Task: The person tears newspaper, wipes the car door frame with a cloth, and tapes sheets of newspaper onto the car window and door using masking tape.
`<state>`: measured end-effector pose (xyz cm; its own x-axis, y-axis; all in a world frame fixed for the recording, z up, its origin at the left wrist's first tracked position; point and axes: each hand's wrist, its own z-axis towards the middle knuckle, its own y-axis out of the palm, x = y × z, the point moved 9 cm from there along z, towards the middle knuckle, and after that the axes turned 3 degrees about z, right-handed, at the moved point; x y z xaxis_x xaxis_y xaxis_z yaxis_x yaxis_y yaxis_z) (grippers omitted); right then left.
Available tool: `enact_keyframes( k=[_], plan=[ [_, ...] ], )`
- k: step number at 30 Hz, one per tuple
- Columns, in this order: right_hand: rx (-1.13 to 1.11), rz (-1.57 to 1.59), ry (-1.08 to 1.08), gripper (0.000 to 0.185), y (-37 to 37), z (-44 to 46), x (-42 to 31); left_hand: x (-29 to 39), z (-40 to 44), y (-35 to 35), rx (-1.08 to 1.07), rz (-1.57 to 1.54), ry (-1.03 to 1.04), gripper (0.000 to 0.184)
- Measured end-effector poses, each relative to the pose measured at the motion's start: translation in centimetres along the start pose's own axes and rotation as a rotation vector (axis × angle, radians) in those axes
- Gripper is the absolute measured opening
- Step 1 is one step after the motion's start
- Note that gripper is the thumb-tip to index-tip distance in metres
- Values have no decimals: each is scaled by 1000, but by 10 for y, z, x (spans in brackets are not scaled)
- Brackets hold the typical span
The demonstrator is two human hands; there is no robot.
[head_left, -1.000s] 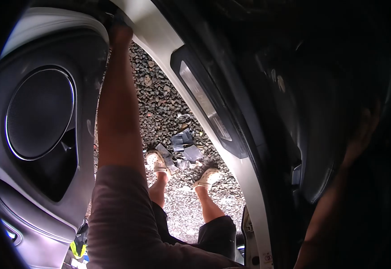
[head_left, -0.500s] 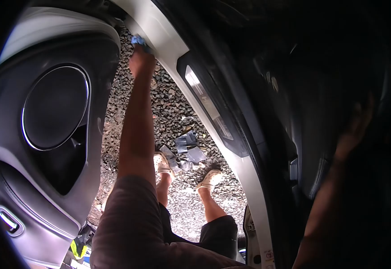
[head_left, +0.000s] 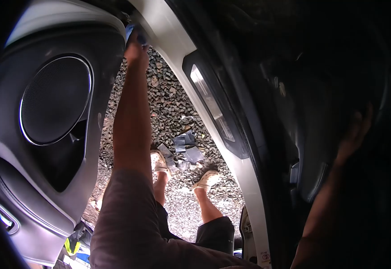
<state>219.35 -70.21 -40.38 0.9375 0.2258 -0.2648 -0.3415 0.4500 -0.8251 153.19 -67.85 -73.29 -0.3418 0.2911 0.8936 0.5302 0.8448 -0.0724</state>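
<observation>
My left hand reaches to the top of the door gap, its fingers closed round a blue cloth. It is beside the pale door frame of a car, near the front end of the open door. In the dark on the right, my right hand rests against a dark seat with its fingers apart; what lies beneath it is hard to make out.
A round speaker sits in the door panel. The sill carries a metal scuff plate. Below are gravel, dark scraps, and my feet in pale clogs. Bright yellow material shows at lower left.
My left hand went from the top of the gap down along the door frame, then slightly back up with the blue cloth. My right hand shifted only slightly on the seat.
</observation>
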Motion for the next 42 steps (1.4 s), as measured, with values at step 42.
enact_keyframes(
  k=[42],
  plan=[
    [-128, -80, -162, 40, -6, -11, 47, -66, 8, 27, -27, 221, -92, 83]
  ],
)
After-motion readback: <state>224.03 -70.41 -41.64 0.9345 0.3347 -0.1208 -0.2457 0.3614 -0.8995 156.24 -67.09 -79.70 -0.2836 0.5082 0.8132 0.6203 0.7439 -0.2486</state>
